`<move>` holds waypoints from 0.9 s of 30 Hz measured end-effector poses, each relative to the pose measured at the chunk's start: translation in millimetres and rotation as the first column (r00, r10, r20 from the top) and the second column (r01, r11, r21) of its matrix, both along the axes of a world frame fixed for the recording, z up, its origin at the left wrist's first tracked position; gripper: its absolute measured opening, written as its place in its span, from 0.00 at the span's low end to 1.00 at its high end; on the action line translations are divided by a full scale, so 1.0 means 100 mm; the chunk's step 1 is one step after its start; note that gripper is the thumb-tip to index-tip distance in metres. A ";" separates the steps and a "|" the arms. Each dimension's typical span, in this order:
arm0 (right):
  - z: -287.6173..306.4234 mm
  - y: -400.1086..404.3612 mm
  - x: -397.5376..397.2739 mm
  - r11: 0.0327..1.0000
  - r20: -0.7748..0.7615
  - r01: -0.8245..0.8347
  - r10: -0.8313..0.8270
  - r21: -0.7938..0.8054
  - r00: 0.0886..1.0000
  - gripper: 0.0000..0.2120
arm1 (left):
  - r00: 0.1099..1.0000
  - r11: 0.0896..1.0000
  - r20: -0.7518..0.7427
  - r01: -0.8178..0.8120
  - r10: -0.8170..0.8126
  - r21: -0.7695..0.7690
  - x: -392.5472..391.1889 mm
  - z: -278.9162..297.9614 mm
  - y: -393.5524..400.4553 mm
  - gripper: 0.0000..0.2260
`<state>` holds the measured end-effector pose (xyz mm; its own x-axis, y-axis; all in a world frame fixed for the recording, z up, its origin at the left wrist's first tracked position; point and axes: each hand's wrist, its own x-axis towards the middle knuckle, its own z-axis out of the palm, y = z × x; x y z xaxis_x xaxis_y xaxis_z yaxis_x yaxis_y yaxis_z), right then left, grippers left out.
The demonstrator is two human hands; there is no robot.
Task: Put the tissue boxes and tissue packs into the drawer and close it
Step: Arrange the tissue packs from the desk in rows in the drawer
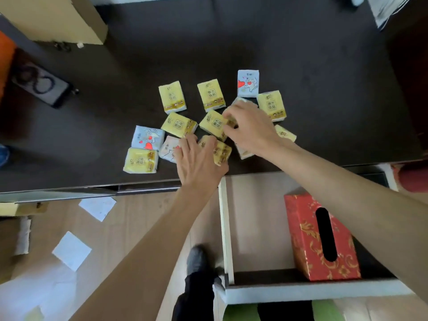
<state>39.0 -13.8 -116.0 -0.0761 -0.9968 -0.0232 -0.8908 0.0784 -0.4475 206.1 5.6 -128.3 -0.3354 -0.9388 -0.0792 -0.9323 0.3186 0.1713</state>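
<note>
Loose white paper sheets [97, 208] lie on the wooden floor, well to the left of and below both hands. On the dark counter [301, 66], left of the left hand's fingers, a yellow tissue pack [140, 160] sits at the near edge with a blue pack with a red heart [147, 137] touching it just behind. Two more yellow packs [172, 96] stand further back, side by side but apart, beyond the fingers.

The left hand [196, 158] lies palm down over the cluster, fingers [185, 144] spread flat. They rest on a pale pink pack [168, 149] and on a yellow pack under the thumb side [221, 151]; I cannot tell whether they actually grip either one. Just beyond these fingertips a tilted yellow pack [178, 125] lies.

The right hand [251, 128] reaches across just to the right, its fingers [228, 118] curled and pinching the edge of a yellow pack in the middle [212, 123]. More packs lie partly hidden under that palm. Behind the right fingers sits another blue heart pack [247, 83], with a yellow pack [271, 105] just right of them.

Below the right forearm the drawer [225, 228] stands pulled open, and a red and gold tissue box [308, 239] lies inside it towards the right, slot facing up.
</note>
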 end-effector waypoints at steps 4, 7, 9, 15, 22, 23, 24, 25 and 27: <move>-0.02 -0.18 0.17 1.000 -0.137 -0.018 0.019 0.008 0.990 0.26 | 0.997 1.000 -0.078 0.009 -0.009 -0.006 0.06 0.08 0.01 0.26; -0.05 -0.25 0.24 0.999 -0.183 -0.027 0.031 0.023 0.983 0.30 | 0.986 0.999 -0.169 -0.005 -0.004 -0.054 0.27 0.17 0.05 0.27; -0.05 -0.28 0.25 0.998 -0.196 -0.033 0.043 0.055 0.980 0.30 | 0.975 0.999 -0.220 -0.015 0.006 -0.041 0.45 0.20 0.12 0.27; 0.22 0.04 0.33 0.989 0.031 0.073 -0.069 -0.132 0.997 0.28 | 0.874 0.996 -0.485 0.071 -0.039 0.047 0.83 0.22 0.47 0.28; 0.38 1.62 0.17 0.967 0.451 0.252 -0.208 -0.038 0.868 0.32 | 0.841 0.950 -0.525 0.257 -0.130 0.177 0.77 0.00 1.12 0.29; 0.29 1.83 0.11 0.969 0.421 0.248 -0.232 0.016 0.877 0.35 | 0.835 0.933 -0.527 0.300 -0.157 0.198 0.70 -0.06 1.17 0.29; 0.20 1.99 0.05 0.972 0.372 0.226 -0.235 0.070 0.898 0.36 | 0.831 0.915 -0.523 0.343 -0.191 0.212 0.62 -0.11 1.20 0.29; 0.12 2.10 0.01 0.976 0.312 0.186 -0.214 0.117 0.926 0.35 | 0.827 0.898 -0.513 0.382 -0.229 0.216 0.57 -0.14 1.19 0.29; -0.05 2.20 -0.08 0.981 0.157 0.109 -0.135 0.163 0.978 0.29 | 0.806 0.864 -0.487 0.470 -0.337 0.179 0.41 -0.29 1.12 0.27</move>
